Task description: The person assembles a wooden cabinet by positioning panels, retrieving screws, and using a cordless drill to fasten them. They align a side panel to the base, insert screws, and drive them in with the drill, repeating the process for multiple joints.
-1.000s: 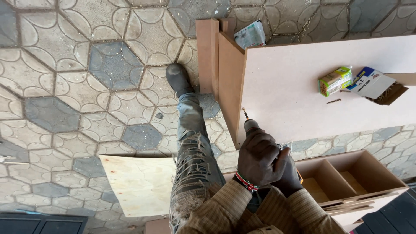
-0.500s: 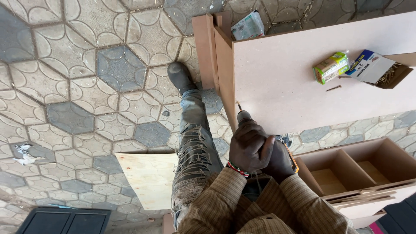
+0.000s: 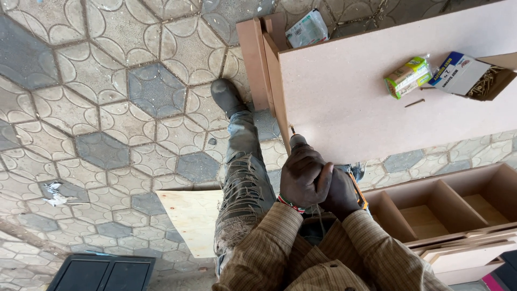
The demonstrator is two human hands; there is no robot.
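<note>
Both hands clasp a power drill (image 3: pixel 357 193) whose body is mostly hidden; only a yellow and black part shows. My left hand (image 3: pixel 302 173) wraps over the top of the tool. My right hand (image 3: pixel 340 193) grips it from the right, just behind the left. The bit (image 3: pixel 293 131) points at the left edge of a large pale board (image 3: pixel 355 108), where an upright side panel (image 3: pixel 273 75) meets it. My leg in torn jeans (image 3: pixel 243 178) and dark boot (image 3: pixel 226 97) stand on the paved floor beside the board.
On the board lie a small green box (image 3: pixel 407 77), an open blue and white box of screws (image 3: pixel 466 73) and a loose screw (image 3: pixel 414 102). A plastic packet (image 3: pixel 307 28) sits behind. A wooden compartment box (image 3: pixel 441 199), a plywood sheet (image 3: pixel 188 215) and a dark case (image 3: pixel 102 272) are on the floor.
Both hands stay clasped on the drill at the board's left edge. The view has shifted a little, so the hands and the board sit slightly higher in the picture.
</note>
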